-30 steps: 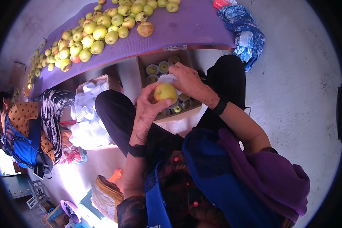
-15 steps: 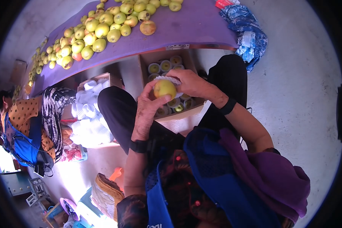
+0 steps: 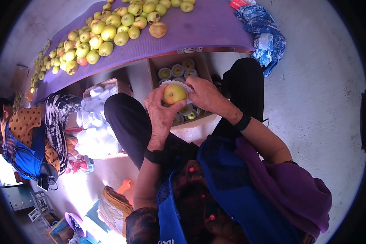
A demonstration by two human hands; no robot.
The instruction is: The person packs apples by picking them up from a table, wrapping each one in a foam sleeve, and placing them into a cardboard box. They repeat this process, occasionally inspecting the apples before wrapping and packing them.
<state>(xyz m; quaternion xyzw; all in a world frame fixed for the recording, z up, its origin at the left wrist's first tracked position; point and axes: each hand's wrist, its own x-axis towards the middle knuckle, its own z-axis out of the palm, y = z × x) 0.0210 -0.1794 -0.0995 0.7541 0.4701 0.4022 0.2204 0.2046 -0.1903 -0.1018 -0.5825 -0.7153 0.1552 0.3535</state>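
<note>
A yellow-green apple with a reddish blush (image 3: 175,94) is gripped in my left hand (image 3: 159,112), its fingers and thumb around the side. Behind and beside the apple shows a white foam net sleeve (image 3: 188,88). My right hand (image 3: 207,94) is closed on the sleeve's edge at the apple's right. Below both hands stands an open cardboard box (image 3: 153,73) between my knees. Inside it are several apples in white foam sleeves, such as a sleeved apple (image 3: 177,70); my hands hide part of them.
Loose apples (image 3: 108,32) are heaped on a purple-covered table (image 3: 158,48) ahead. A box of white foam sleeves (image 3: 95,122) stands by my left knee. Another person (image 3: 28,134) sits at the left. A blue patterned cloth (image 3: 268,36) hangs at the table's right end.
The foam sleeve now spreads farther around the back of the apple. My right hand has shifted slightly right and down, and the apple has turned a little in my left hand.
</note>
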